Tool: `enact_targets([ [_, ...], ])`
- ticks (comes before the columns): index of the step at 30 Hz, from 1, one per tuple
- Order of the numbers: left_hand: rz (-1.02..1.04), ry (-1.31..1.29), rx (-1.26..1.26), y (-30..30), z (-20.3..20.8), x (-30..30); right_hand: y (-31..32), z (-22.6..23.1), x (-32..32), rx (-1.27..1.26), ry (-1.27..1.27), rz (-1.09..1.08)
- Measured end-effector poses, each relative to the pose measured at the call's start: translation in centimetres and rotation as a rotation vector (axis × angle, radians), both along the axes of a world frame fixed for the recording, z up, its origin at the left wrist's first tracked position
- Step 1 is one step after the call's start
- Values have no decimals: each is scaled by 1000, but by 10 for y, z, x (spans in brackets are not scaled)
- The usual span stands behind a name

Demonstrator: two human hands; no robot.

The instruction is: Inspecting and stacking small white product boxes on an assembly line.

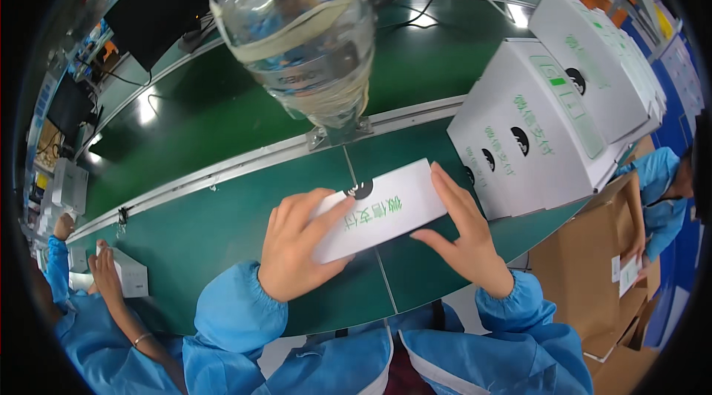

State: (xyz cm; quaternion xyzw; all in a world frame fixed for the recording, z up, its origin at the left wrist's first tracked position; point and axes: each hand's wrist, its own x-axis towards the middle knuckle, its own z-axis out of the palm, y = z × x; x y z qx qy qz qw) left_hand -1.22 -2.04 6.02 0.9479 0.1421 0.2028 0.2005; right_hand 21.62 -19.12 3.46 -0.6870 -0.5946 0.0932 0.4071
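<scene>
A long white cardboard box [378, 211] with green print and a round black mark lies tilted above the green workbench [222, 247]. My left hand [300, 243] grips its left end, thumb along the near edge, the index finger stretched across the top toward the black mark. At the other end is my right hand [471, 235], its thumb and fingers spread apart. Its fingertips rest by the far right corner of the box, and whether they press on it I cannot tell. Blue sleeves cover both my forearms.
A clear taped jar [297, 39] with a black base stands beyond the metal rail. White boxes [530, 128] are stacked at the right. One co-worker's hand [107, 276] touches a white box [133, 276] at the left; another person [656, 195] works by an open brown carton [575, 261].
</scene>
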Motion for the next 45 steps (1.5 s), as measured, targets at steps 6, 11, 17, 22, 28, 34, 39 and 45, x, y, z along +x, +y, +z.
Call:
enact_targets([
  [6, 378, -221, -474, 14, -30, -12, 27, -29, 13, -73, 605, 12],
  [11, 390, -341, -695, 32, -48, -2, 63, -26, 28, -20, 584, 49],
  [17, 338, -411, -629, 38, -57, 5, 73, -35, 33, 94, 522, 45],
  [22, 262, -522, -551, 44, -68, 11, 77, -40, 38, 122, 606, 73],
  [28, 250, -506, -549, 47, -68, 11, 81, -36, 46, 121, 529, 59],
  [34, 240, -527, -562, 49, -68, 12, 80, -34, 44, 108, 435, -20],
  [39, 258, -494, -577, 51, -66, 9, 80, -34, 43, 96, 461, -28],
  [45, 265, -501, -597, 51, -67, 10, 82, -35, 44, 103, 465, -15],
])
